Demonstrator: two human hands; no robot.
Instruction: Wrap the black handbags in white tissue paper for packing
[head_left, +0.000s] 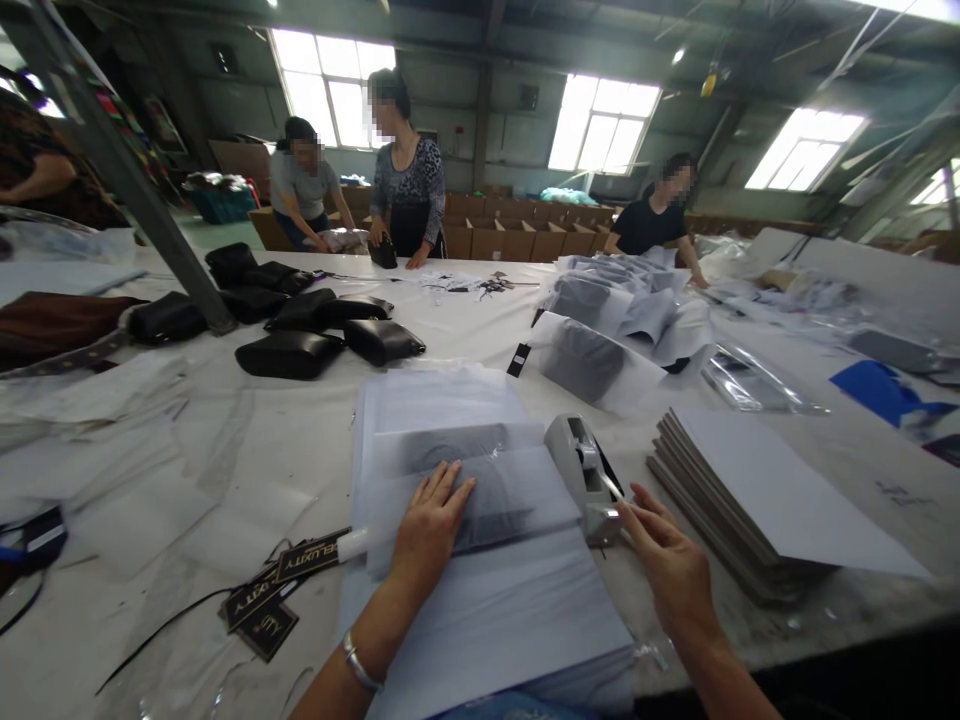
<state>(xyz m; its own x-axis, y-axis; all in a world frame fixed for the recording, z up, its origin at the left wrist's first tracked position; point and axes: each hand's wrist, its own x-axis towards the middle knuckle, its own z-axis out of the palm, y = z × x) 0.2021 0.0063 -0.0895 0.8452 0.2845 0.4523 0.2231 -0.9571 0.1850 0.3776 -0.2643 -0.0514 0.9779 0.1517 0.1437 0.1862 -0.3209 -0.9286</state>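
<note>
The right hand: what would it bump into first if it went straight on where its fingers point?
Most likely the tape dispenser, just ahead of the right hand. Depth is unclear, so the two may already be touching.

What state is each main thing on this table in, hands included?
Left hand: open, resting on the dark item.
Right hand: fingertips at the tape dispenser's near end; grip unclear.
Dark item: lying flat, covered by translucent paper.
Tape dispenser: upright, roll loaded.
Paper stack: flat, under the dark item.
Board stack: piled unevenly.
Black tags: overlapping.
Black bags: lying grouped.
Wrapped bundles: heaped.
</note>
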